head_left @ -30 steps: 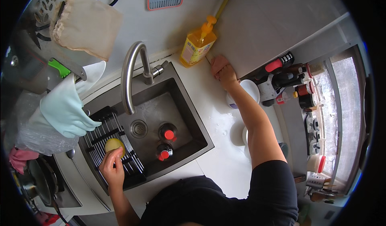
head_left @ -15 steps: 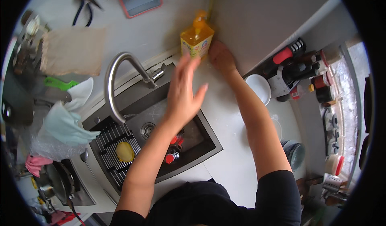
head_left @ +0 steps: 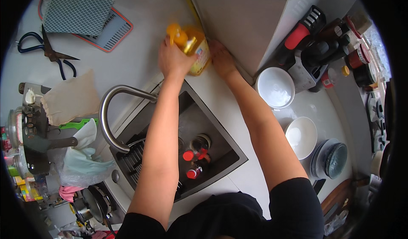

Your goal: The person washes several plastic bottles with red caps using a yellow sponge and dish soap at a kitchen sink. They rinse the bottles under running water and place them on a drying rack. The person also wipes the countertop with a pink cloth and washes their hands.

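Observation:
A yellow pump bottle of dish soap (head_left: 195, 60) stands tilted in the back corner beyond the sink, slightly blurred. On its left side, just below the orange pump head, my left hand (head_left: 176, 59) is closed around it. My right hand (head_left: 224, 59) reaches between the bottle's right side and the grey wall; its fingers are dark, blurred and partly hidden, so their grip is unclear. In the sink (head_left: 225, 143) below my arms lie two red-capped bottles (head_left: 199, 147). A black rack in the sink is partly covered by my left forearm.
The curved faucet (head_left: 106, 115) arches over the sink's left side. White bowls (head_left: 275, 86) and stacked plates (head_left: 325, 158) stand on the right counter, near a knife holder (head_left: 304, 71) and jars. Scissors (head_left: 50, 52) hang on the left wall; pale gloves (head_left: 87, 166) lie below.
My left hand has moved from the air over the sink's back edge onto the soap bottle and closed on it. The bottle now leans. The view has shifted, revealing more bowls and wall items.

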Demonstrator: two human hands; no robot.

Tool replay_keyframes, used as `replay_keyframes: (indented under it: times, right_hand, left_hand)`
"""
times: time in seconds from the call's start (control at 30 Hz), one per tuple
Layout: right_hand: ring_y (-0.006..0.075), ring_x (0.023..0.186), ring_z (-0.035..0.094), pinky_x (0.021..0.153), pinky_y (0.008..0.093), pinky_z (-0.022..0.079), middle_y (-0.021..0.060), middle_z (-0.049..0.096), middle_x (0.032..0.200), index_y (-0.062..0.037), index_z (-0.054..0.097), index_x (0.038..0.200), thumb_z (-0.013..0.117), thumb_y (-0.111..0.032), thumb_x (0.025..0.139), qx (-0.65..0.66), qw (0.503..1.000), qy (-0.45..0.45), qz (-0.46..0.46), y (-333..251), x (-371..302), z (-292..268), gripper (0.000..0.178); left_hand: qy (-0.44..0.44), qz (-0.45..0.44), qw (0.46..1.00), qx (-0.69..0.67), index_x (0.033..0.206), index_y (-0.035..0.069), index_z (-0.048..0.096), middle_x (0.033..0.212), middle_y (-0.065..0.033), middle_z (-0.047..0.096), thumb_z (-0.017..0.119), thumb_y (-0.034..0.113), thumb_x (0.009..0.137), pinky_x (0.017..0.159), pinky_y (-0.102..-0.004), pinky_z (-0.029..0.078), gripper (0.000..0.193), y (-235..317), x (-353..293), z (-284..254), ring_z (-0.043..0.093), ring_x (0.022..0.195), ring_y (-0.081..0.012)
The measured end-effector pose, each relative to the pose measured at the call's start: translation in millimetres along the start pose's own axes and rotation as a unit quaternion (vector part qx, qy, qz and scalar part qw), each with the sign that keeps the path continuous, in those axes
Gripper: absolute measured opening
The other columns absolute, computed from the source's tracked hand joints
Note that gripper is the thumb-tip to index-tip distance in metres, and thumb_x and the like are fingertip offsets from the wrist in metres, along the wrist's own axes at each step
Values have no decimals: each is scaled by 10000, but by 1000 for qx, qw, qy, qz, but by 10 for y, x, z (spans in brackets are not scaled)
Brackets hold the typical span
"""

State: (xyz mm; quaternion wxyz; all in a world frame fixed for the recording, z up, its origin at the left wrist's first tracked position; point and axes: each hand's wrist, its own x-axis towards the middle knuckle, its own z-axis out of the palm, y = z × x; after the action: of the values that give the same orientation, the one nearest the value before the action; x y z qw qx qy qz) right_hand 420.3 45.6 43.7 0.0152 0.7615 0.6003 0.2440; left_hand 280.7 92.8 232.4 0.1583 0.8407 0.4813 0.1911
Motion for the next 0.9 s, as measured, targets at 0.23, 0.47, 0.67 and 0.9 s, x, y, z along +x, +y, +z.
replay_keyframes:
  times: [0.23,0.47,0.67,0.9]
  right_hand:
    - [179,1166,490,978,383,356,58,555,1229,-70,550,1196,446,-175,857,90,975,-203,-19,-57,134,-110,370]
    - [239,1134,510,977,365,347,121,592,1165,-63,603,1108,483,-148,841,197,945,-263,8,-225,226,-300,305]
    - [259,1046,532,923,381,363,116,611,1083,-67,621,1034,511,-262,833,184,969,-67,153,-739,177,-58,302]
    - [293,954,577,888,443,392,116,652,956,-67,644,891,550,-242,789,318,941,-103,-40,-619,-170,-202,223]
  left_hand:
    - [93,135,986,-40,1170,38,517,1098,-161,576,790,160,568,871,-387,466,673,-334,-1125,-183,579,990,-333]
    - [-2,110,986,-129,1172,106,500,1071,-99,536,801,140,553,820,-391,484,690,-377,-1617,-420,545,983,-315]
    - [-23,126,986,-102,1186,107,479,1099,-98,517,802,132,559,814,-390,486,706,-391,-1581,-463,534,994,-306]
    - [-14,124,987,-103,1172,69,501,1072,-119,549,818,159,563,852,-390,468,692,-382,-1565,-485,541,993,-310]
